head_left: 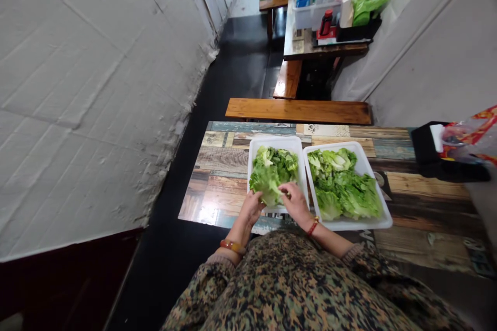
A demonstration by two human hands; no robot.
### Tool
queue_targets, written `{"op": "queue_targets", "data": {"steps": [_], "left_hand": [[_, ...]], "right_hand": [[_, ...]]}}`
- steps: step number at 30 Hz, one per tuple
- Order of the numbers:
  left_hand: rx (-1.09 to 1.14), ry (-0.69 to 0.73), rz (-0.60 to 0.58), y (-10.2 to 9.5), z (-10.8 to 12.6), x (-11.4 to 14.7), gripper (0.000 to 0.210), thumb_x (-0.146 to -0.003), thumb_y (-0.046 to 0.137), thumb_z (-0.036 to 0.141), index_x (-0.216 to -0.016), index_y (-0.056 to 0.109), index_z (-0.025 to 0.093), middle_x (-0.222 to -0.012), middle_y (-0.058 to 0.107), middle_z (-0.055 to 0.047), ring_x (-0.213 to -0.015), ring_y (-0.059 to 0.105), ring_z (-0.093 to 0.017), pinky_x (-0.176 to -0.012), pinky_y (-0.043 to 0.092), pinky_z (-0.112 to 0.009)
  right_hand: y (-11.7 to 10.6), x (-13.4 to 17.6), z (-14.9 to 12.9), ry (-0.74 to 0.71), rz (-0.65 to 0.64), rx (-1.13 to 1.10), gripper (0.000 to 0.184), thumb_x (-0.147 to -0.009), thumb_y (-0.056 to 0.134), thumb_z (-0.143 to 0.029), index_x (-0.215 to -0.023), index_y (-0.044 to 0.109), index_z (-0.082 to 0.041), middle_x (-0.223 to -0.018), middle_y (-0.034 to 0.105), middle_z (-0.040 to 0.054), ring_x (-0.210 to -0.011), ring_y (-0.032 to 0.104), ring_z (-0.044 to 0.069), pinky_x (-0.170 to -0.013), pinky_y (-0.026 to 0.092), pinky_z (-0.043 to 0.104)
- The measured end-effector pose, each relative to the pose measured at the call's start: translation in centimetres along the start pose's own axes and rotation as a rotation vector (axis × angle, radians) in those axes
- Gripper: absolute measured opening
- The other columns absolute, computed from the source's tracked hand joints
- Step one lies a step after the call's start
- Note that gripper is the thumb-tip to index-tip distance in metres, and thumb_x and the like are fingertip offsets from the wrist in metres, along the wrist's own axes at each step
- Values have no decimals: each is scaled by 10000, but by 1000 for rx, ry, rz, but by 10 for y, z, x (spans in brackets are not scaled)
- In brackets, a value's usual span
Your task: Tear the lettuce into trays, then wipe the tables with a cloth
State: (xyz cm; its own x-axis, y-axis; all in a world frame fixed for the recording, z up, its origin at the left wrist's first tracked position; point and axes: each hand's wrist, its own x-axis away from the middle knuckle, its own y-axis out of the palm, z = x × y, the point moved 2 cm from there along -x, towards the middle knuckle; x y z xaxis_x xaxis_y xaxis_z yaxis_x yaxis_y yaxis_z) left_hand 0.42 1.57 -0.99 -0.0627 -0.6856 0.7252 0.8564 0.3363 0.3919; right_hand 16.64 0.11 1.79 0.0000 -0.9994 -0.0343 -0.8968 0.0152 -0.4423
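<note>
A lettuce leaf (267, 182) is held up between my two hands over the left white tray (251, 154). My left hand (252, 206) has its fingers closed on the leaf's left lower edge. On the other side, my right hand (294, 199) pinches its pale stem end. More lettuce leaves (286, 161) lie in the left tray beneath and behind the held one. Close beside it, slightly turned, is the right white tray (365, 159), with a larger pile of green lettuce (344, 189).
The trays rest on a wood-patterned table (217, 186). A black box (427, 150) with plastic packaging stands at its right end. Beyond the far edge runs a wooden bench (295, 109). A second table (301, 51) behind carries a bin, a red bottle and bags. A white wall (97, 88) rises left.
</note>
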Motion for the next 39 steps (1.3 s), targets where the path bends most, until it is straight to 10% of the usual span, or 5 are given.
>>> {"op": "queue_targets", "data": {"steps": [8,16,24,39], "left_hand": [[61,31,-187,11,7,12,403,-675,789,398,-968,629,172,-906,713,-55,-848,664,-184,-723,521,-281],[-35,110,-34,6,2,2,314,-566,802,239,-809,633,136,-705,703,-26,-619,643,-148,-620,501,-259],[-79,272,206,-18,7,-11,353,-484,744,132,-824,650,148,-730,726,-19,-751,683,-196,-763,505,-295],[-69,202,193,-21,7,-9,369,-513,747,136,-862,630,156,-716,722,-26,-791,699,-232,-786,524,-356]], "right_hand": [[12,13,-21,-207,-303,235,355,-797,533,-65,-1121,583,-200,-1152,561,100,-1090,528,233,-958,450,401],[11,14,-26,-305,-442,173,166,-830,632,-270,-986,659,-222,-1198,634,70,-1160,534,245,-1021,399,439],[5,-27,53,535,-32,-98,299,-780,532,-201,-1047,665,-181,-1100,689,85,-1096,610,225,-989,446,377],[39,-48,77,964,295,-444,251,-683,685,-228,-891,559,-169,-568,563,-40,-511,570,121,-384,328,172]]}}
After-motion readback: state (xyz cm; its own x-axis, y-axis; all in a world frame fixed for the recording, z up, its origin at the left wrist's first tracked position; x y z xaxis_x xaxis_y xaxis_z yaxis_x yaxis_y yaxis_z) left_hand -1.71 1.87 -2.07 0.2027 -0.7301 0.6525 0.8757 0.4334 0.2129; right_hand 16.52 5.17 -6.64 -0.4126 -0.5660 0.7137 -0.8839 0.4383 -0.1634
